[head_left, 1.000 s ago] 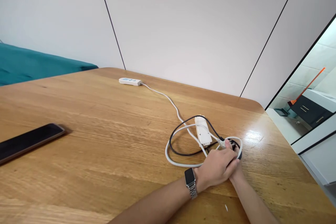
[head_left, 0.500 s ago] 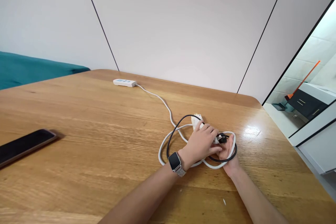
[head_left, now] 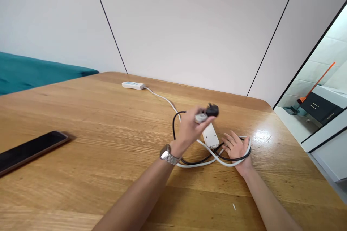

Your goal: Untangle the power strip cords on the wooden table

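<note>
My left hand [head_left: 189, 126], with a watch [head_left: 166, 152] on its wrist, is closed around a black plug [head_left: 212, 110] and a pale connector [head_left: 201, 118], raised above the table. My right hand [head_left: 235, 148] lies palm up with its fingers spread. A white cable [head_left: 229, 164] and a black cable [head_left: 174, 127] loop across its palm and thumb side. Between the hands, a white box-shaped unit [head_left: 210, 137] with small screw holes rests on the wood, partly covered by my left hand. The cables cross near its lower end.
A white corded hand controller [head_left: 133, 85] lies near the table's far edge. A dark phone [head_left: 32, 148] is at the left. The wooden table [head_left: 108, 122] meets a white wall panel [head_left: 184, 29]; teal upholstery [head_left: 40, 70] stands at the back left. A doorway opens at right.
My left hand has lifted up and left from my right palm with the black plug and pale connector. The white unit is more exposed, and my right fingers have spread.
</note>
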`<state>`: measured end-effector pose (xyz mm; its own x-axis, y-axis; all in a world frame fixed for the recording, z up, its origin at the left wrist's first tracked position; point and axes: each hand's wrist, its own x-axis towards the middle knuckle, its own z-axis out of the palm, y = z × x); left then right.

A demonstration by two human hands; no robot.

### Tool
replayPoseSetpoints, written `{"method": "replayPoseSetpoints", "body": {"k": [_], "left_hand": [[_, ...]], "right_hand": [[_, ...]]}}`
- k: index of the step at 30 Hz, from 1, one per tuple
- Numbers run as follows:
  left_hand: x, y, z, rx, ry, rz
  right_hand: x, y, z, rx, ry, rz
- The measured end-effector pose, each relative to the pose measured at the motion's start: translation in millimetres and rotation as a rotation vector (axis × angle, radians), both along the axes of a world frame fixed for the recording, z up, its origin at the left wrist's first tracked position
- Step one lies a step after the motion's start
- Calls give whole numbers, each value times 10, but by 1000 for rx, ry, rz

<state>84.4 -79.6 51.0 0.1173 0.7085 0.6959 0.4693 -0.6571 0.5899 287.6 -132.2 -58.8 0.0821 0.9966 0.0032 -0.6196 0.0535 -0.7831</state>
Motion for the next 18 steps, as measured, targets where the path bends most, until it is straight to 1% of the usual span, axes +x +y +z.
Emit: {"method": "replayPoseSetpoints", "body": {"k": [2, 4, 5, 7, 10, 12, 13, 16, 18], "left_hand": [[-157, 12, 147, -2, -344, 52], [-318, 3, 311, 59, -636, 58], [-394, -17, 395, 103, -737, 54], [-520, -87, 552, 143, -814, 40], [-634, -220, 710, 77, -795, 33], [-667, -286, 751, -6, -747, 43], [-674, -307, 756, -50, -688, 54], [-671, -335, 739, -205, -365, 62], [-652, -332, 719, -264, -149, 42]], "right_hand": [[77, 42, -1, -21, -12, -53], [133, 69, 5, -50, -14, -75], [148, 74, 9, -63, -16, -80], [156, 65, 16, -70, -32, -88], [138, 14, 20, -12, -138, -96], [145, -25, 22, 38, -290, -67], [162, -41, 25, 47, -381, -32], [267, -76, 54, 11, -635, 102], [354, -108, 105, -38, -769, 198]]}}
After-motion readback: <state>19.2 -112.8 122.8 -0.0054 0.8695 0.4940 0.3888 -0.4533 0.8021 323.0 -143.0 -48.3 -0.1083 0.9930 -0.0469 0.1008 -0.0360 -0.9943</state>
